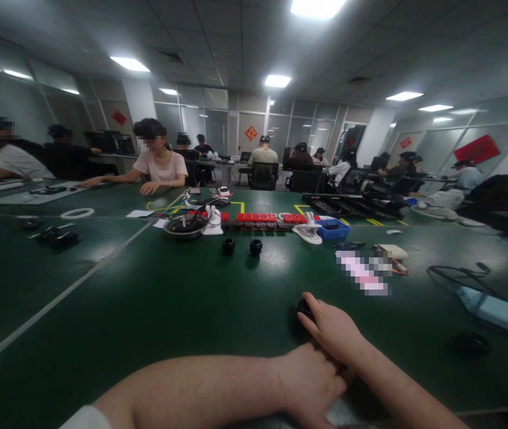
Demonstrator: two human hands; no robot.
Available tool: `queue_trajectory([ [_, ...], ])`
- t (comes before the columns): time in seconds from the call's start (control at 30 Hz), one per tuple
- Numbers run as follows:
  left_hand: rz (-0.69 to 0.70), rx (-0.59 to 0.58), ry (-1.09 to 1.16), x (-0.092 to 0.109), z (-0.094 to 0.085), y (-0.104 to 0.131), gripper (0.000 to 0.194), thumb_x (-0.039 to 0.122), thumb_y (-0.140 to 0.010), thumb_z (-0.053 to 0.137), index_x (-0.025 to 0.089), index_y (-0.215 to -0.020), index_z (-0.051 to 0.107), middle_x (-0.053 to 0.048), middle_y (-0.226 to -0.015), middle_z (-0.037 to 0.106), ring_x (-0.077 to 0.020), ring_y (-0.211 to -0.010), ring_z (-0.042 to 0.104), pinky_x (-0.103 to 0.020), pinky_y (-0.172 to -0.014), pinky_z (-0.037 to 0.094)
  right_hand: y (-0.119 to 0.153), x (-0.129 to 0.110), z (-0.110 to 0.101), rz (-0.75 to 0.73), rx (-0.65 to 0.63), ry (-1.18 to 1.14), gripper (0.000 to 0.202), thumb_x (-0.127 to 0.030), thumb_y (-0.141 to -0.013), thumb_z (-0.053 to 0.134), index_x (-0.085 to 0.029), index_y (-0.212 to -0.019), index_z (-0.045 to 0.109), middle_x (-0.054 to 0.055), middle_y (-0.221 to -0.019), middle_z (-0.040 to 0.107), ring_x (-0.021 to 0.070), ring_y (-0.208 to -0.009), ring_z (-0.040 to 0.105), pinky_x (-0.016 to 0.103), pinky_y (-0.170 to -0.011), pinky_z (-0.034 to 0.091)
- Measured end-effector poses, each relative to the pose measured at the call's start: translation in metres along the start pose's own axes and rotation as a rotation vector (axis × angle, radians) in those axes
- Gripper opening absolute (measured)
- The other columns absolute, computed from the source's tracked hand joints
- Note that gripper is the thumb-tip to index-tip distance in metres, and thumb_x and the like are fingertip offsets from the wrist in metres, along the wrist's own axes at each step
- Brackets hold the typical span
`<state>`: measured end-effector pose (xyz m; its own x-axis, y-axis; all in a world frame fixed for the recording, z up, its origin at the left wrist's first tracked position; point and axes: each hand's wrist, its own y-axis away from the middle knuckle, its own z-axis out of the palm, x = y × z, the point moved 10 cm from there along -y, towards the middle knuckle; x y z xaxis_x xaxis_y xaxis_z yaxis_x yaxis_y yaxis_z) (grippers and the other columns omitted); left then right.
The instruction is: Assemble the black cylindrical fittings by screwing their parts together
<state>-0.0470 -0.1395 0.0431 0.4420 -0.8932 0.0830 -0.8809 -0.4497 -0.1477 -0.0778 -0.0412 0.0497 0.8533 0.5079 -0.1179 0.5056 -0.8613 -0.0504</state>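
Observation:
My right hand (336, 328) reaches in from the lower right, its thumb and fingers closed around a small black round piece (305, 308) on the green table (182, 304). Most of that piece is covered by the fingers. Just below, my left hand (311, 381) lies palm down near the table's front edge, partly under the right wrist. Its thumb and nearest finger are apart; the other fingertips are hidden. Farther off stand two black round, collared pieces, one on the left (228, 246) and one on the right (256, 248).
Across the table run red socket-like blocks (256, 217) between white stands (213, 221), with a dark round dish (186, 226) and a blue bin (332, 229). At right lie a light blue pouch (497, 311), a black cable (454, 273) and a dark object (471, 342). A person (161, 161) sits opposite.

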Motion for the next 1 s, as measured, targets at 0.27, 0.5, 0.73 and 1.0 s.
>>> queue_trajectory([
  [0.27, -0.022, -0.071, 0.077, -0.002, 0.009, 0.002, 0.076, 0.044, -0.073, 0.044, 0.003, -0.131, 0.016, -0.017, -0.138, 0.015, -0.0279, -0.128, 0.008, -0.040, -0.098, 0.021, -0.025, -0.043, 0.003, -0.132, -0.046, -0.034, 0.034, -0.041, -0.083, 0.032, -0.018, -0.107, 0.042, 0.008, -0.085, 0.060, 0.0188, -0.076, 0.057, 0.025, -0.061, 0.037],
  [0.5, -0.054, -0.113, 0.098, -0.004, 0.019, 0.001, 0.078, 0.042, -0.072, 0.044, 0.005, -0.133, 0.012, -0.015, -0.140, 0.010, -0.0263, -0.128, 0.004, -0.041, -0.102, 0.011, -0.049, -0.078, 0.010, -0.272, -0.060, -0.026, 0.034, -0.042, -0.083, 0.033, -0.018, -0.106, 0.039, 0.007, -0.087, 0.060, 0.0182, -0.076, 0.057, 0.024, -0.060, 0.035],
  [0.73, -0.072, -0.177, 0.092, -0.008, 0.034, -0.002, 0.079, 0.045, -0.070, 0.044, 0.006, -0.133, 0.015, -0.014, -0.140, 0.009, -0.0264, -0.128, 0.002, -0.042, -0.101, 0.009, -0.069, -0.099, 0.014, -0.331, -0.091, -0.057, 0.033, -0.043, -0.082, 0.035, -0.019, -0.105, 0.038, 0.007, -0.089, 0.060, 0.0185, -0.077, 0.057, 0.025, -0.061, 0.036],
  [1.0, -0.072, -0.102, 0.200, -0.010, 0.035, -0.004, 0.078, 0.046, -0.069, 0.046, 0.007, -0.132, 0.020, -0.012, -0.140, 0.007, -0.0276, -0.128, 0.004, -0.043, -0.100, 0.010, -0.088, -0.115, 0.021, -0.367, -0.105, -0.072, 0.034, -0.043, -0.081, 0.037, -0.019, -0.105, 0.038, 0.008, -0.089, 0.060, 0.0192, -0.078, 0.057, 0.026, -0.061, 0.037],
])
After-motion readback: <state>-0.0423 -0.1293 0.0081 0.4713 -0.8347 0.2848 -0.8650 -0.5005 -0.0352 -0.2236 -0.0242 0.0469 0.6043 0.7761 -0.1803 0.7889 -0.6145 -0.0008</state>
